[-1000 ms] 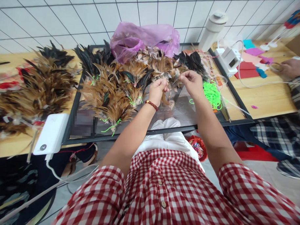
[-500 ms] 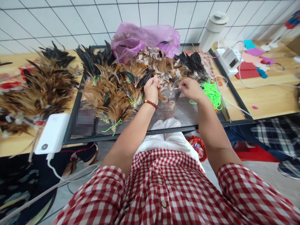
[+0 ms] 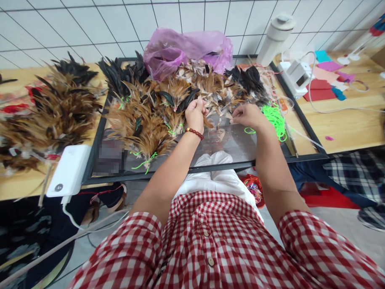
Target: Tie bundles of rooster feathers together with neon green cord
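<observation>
My left hand [image 3: 195,114], with a beaded bracelet at the wrist, is closed on brown feathers [image 3: 207,122] whose tips stick out to its right. Just right of it, my right hand [image 3: 248,115] hangs low over the dark tray [image 3: 229,165], fingers bent and pinched together; whatever is between them is too small to make out. Loose feathers [image 3: 219,88] lie behind both hands. Tied bundles of brown feathers [image 3: 148,136] with green string fill the tray's left half. Bright green cord [image 3: 274,120] lies beside my right hand.
A purple plastic bag [image 3: 189,47] lies at the back of the tray. A white bottle [image 3: 276,40] and a power strip [image 3: 295,76] stand at the back right. At the left are a white power bank [image 3: 68,170] and more feather bundles [image 3: 66,102]. People sit on both sides.
My right hand has shifted slightly to the right and down, a little farther from my left hand. My left hand keeps its grip on the feathers.
</observation>
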Motion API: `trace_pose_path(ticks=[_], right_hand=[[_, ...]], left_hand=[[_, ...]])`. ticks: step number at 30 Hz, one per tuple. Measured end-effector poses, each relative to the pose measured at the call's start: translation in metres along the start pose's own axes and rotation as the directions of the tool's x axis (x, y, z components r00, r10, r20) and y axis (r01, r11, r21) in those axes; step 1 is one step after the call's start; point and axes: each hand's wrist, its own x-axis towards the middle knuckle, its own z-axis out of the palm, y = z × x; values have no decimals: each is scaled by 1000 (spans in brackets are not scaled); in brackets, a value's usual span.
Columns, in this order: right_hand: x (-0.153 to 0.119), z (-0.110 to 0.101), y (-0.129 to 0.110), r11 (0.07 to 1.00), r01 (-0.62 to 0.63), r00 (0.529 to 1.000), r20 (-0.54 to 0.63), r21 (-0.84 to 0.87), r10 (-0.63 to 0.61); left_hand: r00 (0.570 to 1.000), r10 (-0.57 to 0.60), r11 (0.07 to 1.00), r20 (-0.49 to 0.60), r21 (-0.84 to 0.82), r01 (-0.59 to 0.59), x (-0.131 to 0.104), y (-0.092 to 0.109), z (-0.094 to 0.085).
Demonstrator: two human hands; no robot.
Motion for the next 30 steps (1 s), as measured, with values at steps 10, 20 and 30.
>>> trace_pose_path(ticks=[10, 20, 30], right_hand=[[-5, -11, -2, 972, 15, 999, -31, 235, -8], [4, 20, -11, 880, 466, 884, -15, 91, -467], [-1, 23, -24, 887, 436, 888, -83, -154, -452]], left_hand=[[999, -34, 999, 7, -9, 34, -5, 5, 2], [999, -38, 998, 11, 46, 38, -11, 7, 4], [987, 8, 971, 162, 235, -46, -16, -3, 5]])
